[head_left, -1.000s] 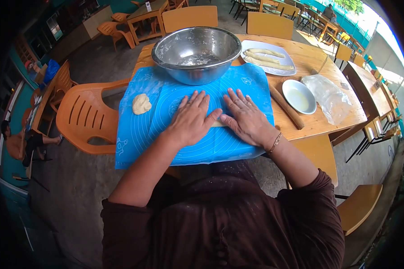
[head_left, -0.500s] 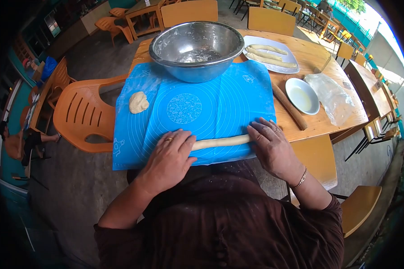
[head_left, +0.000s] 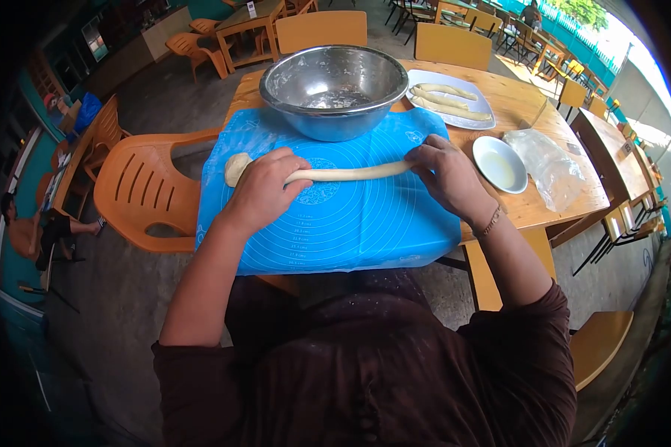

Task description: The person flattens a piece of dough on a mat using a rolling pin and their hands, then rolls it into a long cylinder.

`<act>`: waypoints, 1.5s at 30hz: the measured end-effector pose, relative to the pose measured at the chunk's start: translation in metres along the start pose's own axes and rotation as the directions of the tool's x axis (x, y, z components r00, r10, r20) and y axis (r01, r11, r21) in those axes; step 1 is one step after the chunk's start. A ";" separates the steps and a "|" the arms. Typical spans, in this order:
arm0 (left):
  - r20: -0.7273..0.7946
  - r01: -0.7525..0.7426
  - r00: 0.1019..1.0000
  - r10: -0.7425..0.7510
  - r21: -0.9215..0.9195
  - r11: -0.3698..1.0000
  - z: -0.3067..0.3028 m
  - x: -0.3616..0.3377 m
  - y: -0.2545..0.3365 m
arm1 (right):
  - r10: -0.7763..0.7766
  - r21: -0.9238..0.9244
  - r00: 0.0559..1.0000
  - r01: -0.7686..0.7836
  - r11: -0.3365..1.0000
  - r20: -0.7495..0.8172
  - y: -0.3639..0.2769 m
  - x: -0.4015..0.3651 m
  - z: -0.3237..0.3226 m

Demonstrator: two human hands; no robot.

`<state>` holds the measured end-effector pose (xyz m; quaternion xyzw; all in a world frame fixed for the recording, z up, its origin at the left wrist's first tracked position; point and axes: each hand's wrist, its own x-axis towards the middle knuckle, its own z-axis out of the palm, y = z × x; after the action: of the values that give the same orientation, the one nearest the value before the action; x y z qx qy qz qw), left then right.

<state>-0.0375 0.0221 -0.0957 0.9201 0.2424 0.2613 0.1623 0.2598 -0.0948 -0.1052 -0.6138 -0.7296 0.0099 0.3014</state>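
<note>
A long pale dough rope [head_left: 354,175] stretches from side to side over the blue baking mat [head_left: 335,238]. Its left end is in my left hand [head_left: 267,182], with thumb and fingers closed around it. My right hand [head_left: 449,175] pinches the other end near the mat's right edge. Just behind my left hand sits a dough lump [head_left: 235,168], partly covered by the hand. A large steel mixing bowl [head_left: 334,123] stands at the back of the mat, its inside smeared with dough or flour.
Several dough strips [head_left: 447,104] lie on a white plate [head_left: 479,88] at the back right. A small white bowl [head_left: 499,164] and a clear plastic bag [head_left: 548,167] rest on the wooden table [head_left: 525,212]. An orange chair [head_left: 145,190] stands at the left; a person [head_left: 33,231] sits farther off.
Both hands have carried the dough rope away from the mat's front edge to its middle, closing around the ends. The rolling pin is now hidden behind my right hand and arm.
</note>
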 end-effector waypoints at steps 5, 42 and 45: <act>0.000 0.153 0.988 -0.153 0.094 0.984 0.019 0.000 -0.018 | -0.028 -0.207 0.999 0.035 0.978 0.036 0.017 0.017 0.029; 0.205 -0.053 0.979 -0.001 0.257 0.965 0.054 -0.061 0.058 | -0.078 -0.198 0.977 0.118 0.973 0.199 -0.051 -0.084 0.015; 0.236 -0.105 0.970 0.053 0.214 0.971 0.044 -0.071 0.058 | -0.033 0.024 0.977 0.028 0.999 0.210 -0.048 -0.093 -0.003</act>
<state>-0.0445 -0.0712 -0.1349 0.9654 0.2132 0.1310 0.0731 0.2241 -0.1916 -0.1242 -0.5948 -0.7666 0.0779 0.2292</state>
